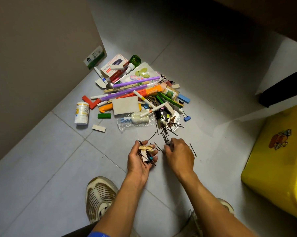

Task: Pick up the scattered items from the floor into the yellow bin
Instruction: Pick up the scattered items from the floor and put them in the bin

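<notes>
Yellow bin stood right of hands, contents hidden; left hand cupped, holding hairpins; right hand curled over floor pins, grip unclear; scattered pile beyond both; bare floor left.

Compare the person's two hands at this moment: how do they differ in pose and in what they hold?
The left hand lies palm up, cupped around a small collected handful: hairpins, a tan bow-shaped clip and a little card. The right hand is palm down, its fingers curled over a bunch of dark hairpins at the floor. The left acts as the holder; the right does the gathering. Both sit low over the grey tiles, near the pile's close edge.
</notes>
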The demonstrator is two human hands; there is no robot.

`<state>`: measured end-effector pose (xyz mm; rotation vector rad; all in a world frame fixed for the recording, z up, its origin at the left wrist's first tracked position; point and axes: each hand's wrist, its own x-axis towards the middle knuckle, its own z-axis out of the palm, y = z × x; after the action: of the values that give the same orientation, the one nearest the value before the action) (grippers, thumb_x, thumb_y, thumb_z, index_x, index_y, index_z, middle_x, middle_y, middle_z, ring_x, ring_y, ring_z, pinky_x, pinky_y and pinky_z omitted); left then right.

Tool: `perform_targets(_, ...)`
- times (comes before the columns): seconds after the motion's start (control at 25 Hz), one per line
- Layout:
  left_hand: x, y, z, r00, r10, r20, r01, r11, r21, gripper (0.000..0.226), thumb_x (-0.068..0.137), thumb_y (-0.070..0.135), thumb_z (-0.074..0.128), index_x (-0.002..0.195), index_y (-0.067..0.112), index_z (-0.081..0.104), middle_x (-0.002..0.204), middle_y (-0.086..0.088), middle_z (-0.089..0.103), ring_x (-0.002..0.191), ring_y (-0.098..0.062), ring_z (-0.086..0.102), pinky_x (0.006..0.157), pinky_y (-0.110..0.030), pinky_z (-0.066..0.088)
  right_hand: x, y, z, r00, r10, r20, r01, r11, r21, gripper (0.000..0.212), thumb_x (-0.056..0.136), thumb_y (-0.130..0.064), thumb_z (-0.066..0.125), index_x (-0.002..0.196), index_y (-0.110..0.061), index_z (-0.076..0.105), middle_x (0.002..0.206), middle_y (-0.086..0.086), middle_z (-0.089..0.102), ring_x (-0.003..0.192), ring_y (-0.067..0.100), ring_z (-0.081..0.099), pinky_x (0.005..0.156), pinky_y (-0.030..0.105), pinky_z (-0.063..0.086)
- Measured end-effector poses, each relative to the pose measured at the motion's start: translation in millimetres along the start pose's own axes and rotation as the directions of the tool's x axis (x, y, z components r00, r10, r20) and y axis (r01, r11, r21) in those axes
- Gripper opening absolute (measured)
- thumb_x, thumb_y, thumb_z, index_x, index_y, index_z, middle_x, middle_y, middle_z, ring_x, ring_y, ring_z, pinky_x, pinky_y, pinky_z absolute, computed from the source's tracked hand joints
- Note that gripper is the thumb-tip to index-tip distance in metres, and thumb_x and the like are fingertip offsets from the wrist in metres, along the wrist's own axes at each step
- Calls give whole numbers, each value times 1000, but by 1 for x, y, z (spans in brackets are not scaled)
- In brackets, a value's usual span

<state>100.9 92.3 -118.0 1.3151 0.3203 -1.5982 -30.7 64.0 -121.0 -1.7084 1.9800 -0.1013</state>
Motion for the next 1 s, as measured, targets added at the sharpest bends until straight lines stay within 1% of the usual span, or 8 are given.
perform_targets(0.12, 1, -2, -2, 1000, -21, -16, 21, 999, -26, 36, 96, 41, 48, 104, 10, 64, 84, -15, 72, 69, -26, 67, 61, -32, 53, 16, -4, 13, 992, -123, 13, 123, 965, -231, 16, 96, -20, 53, 99, -11, 65, 99, 7, 67, 85, 27, 61, 65, 33, 44)
perform_targets(0.32, 5, -6, 3, 999, -30, -24, 31, 999, 13, 28, 95, 37, 54, 100, 12, 65, 85, -13, 71, 71, -24, 67, 65, -34, 54, 27, -6, 11, 992, -111, 58, 123, 947, -298, 15, 88, -19, 52, 93, -6, 60, 90, 12, 64, 81, 31, 58, 63, 35, 43)
perform_targets(0.4, 6, -5, 2, 999, -30, -33, 31, 999, 32, 27, 94, 37, 56, 100, 13, 64, 87, -13, 71, 74, -24, 68, 67, -35, 55, 25, -6, 0, 994, -51, 96, 65, 986, -152, 15, 86, -23, 54, 82, -8, 57, 84, 9, 64, 76, 28, 59, 63, 33, 44)
perform_targets(0.52, 5, -8, 8, 999, -54, -6, 54, 998, 31, 30, 94, 40, 53, 101, 13, 63, 84, -11, 71, 76, -24, 65, 69, -35, 51, 7, -18, -20, 970, 17, 241, -112, 914, 389, 12, 77, -25, 65, 69, -16, 64, 65, 0, 68, 64, 21, 65, 59, 36, 53)
perform_targets(0.64, 2, -10, 16, 997, -70, 34, 69, 998, 14, 31, 96, 39, 50, 98, 12, 65, 83, -12, 69, 76, -26, 64, 68, -35, 49, -17, -20, -29, 979, -51, 197, -68, 832, 551, 13, 82, -30, 67, 76, -20, 73, 70, -5, 72, 65, 11, 67, 63, 34, 57)
perform_targets(0.8, -1, -6, 17, 998, -50, 24, 48, 996, 73, 16, 93, 20, 54, 101, 11, 65, 82, -13, 70, 65, -24, 66, 55, -30, 49, -14, 29, -34, 964, 252, -86, -227, 947, 228, 24, 97, -23, 55, 116, -16, 68, 115, 3, 68, 98, 19, 63, 84, 30, 48)
perform_targets(0.88, -2, -4, 15, 999, -44, 21, 43, 996, 74, 17, 92, 15, 55, 105, 10, 64, 84, -14, 71, 65, -25, 67, 55, -29, 49, -6, 50, -30, 965, 250, -74, -252, 968, -18, 24, 99, -26, 50, 112, -13, 65, 115, 9, 64, 97, 27, 60, 78, 32, 46)
perform_targets(1.0, -1, -3, 12, 999, -35, 19, 33, 996, 83, 20, 93, 14, 53, 109, 8, 62, 89, -14, 73, 69, -26, 69, 56, -30, 51, 5, 53, -19, 980, 183, -73, -189, 979, -72, 23, 100, -22, 47, 102, -8, 64, 103, 10, 64, 87, 27, 60, 72, 32, 45)
